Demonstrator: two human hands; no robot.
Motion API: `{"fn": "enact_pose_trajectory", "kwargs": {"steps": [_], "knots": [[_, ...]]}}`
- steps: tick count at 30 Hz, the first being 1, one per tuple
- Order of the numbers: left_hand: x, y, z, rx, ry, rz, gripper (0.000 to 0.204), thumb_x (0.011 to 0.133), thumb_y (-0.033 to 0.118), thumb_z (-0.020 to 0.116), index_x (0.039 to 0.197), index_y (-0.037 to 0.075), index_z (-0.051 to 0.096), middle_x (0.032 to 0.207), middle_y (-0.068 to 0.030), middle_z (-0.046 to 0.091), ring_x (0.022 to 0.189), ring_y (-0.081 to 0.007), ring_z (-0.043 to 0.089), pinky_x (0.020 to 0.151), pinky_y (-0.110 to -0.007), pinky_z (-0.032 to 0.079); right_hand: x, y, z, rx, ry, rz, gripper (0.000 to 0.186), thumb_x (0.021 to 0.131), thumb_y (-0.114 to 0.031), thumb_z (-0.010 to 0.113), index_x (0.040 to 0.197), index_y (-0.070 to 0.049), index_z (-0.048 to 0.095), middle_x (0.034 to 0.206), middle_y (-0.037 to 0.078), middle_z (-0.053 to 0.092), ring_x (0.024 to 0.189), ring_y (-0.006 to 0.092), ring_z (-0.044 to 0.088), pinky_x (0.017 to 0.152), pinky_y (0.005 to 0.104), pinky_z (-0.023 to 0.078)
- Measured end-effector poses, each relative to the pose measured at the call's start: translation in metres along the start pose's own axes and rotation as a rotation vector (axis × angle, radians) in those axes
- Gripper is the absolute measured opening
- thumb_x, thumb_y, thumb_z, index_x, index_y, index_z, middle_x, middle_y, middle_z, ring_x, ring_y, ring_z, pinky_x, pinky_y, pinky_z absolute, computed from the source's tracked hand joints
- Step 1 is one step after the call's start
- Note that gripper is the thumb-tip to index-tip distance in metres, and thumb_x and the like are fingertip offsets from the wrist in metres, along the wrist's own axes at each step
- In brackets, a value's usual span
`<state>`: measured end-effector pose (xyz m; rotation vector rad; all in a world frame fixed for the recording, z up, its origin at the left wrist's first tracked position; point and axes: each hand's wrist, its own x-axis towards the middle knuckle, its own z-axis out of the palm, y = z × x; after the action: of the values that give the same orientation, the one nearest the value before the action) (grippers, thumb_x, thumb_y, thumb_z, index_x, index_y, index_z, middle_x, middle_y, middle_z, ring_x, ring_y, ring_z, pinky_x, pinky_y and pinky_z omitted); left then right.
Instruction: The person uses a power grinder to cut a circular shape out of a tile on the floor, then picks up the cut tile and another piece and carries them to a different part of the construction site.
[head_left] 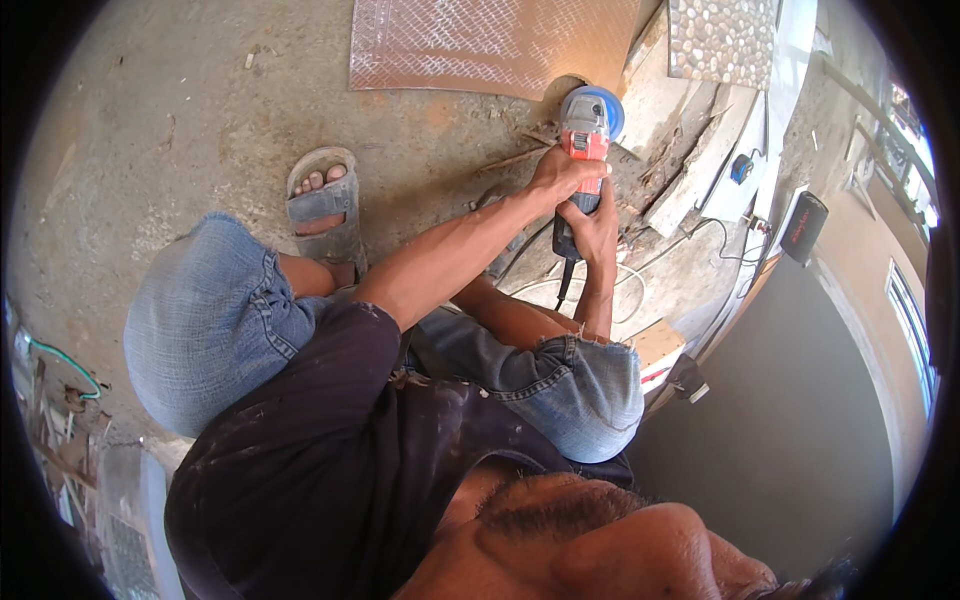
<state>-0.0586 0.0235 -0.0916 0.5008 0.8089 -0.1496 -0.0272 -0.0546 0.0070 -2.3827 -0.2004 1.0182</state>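
Observation:
A red and grey angle grinder [585, 140] with a blue disc [608, 108] at its front is in both my hands. My left hand [568, 178] wraps round the red body just behind the grey head. Lower down, my right hand [594, 228] grips the black rear handle, where the cord comes out. The disc is at the lower right edge of a brown slab [480, 45] with a pale crosshatch pattern. A curved notch shows in that edge beside the disc. Whether the disc touches the slab I cannot tell.
A pebble-patterned tile [722, 40] and broken boards [690, 165] lie at the right. A small blue object [741, 168] rests on a pale strip. Cable loops [640, 290] cross the floor below the grinder. My sandalled foot [325, 205] stands on the concrete, left. A dark cylindrical object [803, 228] is far right.

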Motion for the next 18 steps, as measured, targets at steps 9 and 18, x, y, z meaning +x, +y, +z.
{"fn": "enact_pose_trajectory", "kwargs": {"steps": [9, 18], "knots": [[-0.009, -0.003, 0.003, 0.064, 0.037, -0.008, 0.037, 0.074, 0.03, 0.081, 0.1, 0.005, 0.073, 0.091, -0.0075, 0.071, 0.08, -0.0182, 0.068, 0.073, -0.034, 0.054, -0.008, 0.008, -0.001, 0.015, -0.003, 0.002, 0.071, 0.074, -0.024, 0.077, 0.136, -0.003, 0.048, 0.101, 0.015, 0.07, 0.088, 0.0225, 0.068, 0.079, 0.0351, 0.053], [-0.009, 0.014, 0.003, -0.058, -0.005, 0.047, 0.034, 0.079, 0.022, 0.079, 0.105, 0.004, 0.069, 0.094, -0.0054, 0.068, 0.084, -0.0157, 0.066, 0.075, -0.032, 0.053, 0.006, 0.002, -0.004, 0.051, -0.052, -0.044, 0.07, 0.075, -0.022, 0.076, 0.136, -0.002, 0.048, 0.098, 0.013, 0.07, 0.085, 0.0214, 0.067, 0.076, 0.0345, 0.053]]}}
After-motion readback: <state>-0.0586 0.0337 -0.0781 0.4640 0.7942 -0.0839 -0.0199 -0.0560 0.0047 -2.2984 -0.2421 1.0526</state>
